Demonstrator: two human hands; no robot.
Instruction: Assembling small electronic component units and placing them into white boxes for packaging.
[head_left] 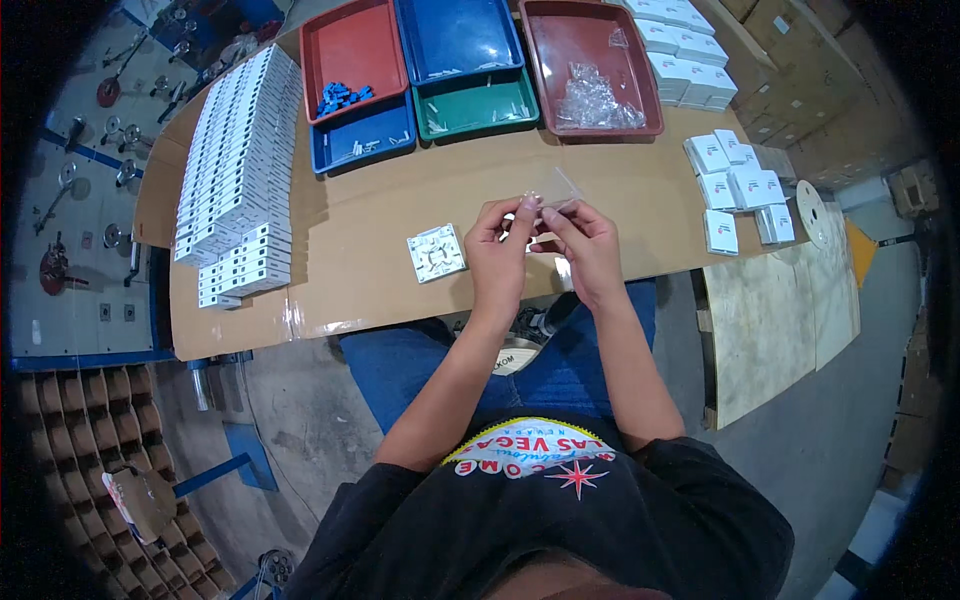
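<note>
Above the near edge of the table, my two hands are close together with their fingertips almost meeting. My right hand (pixel 590 245) pinches a small clear plastic bag (pixel 567 186), whose thin corner stands up past the fingers. The thumb and fingers of my left hand (pixel 500 245) are closed beside it; a small shiny bit shows at their tips, too small to name. Left of that hand, a white square plate (pixel 437 253) with moulded shapes on its face lies flat on the cardboard tabletop (pixel 370 225).
Tall stacks of white square pieces (pixel 240 150) stand at left. Along the back are a red tray (pixel 352 45) with blue parts, blue and green trays (pixel 478 105) with small pieces, and a dark red tray (pixel 590 60) with clear bags. White boxes (pixel 745 185) sit at right.
</note>
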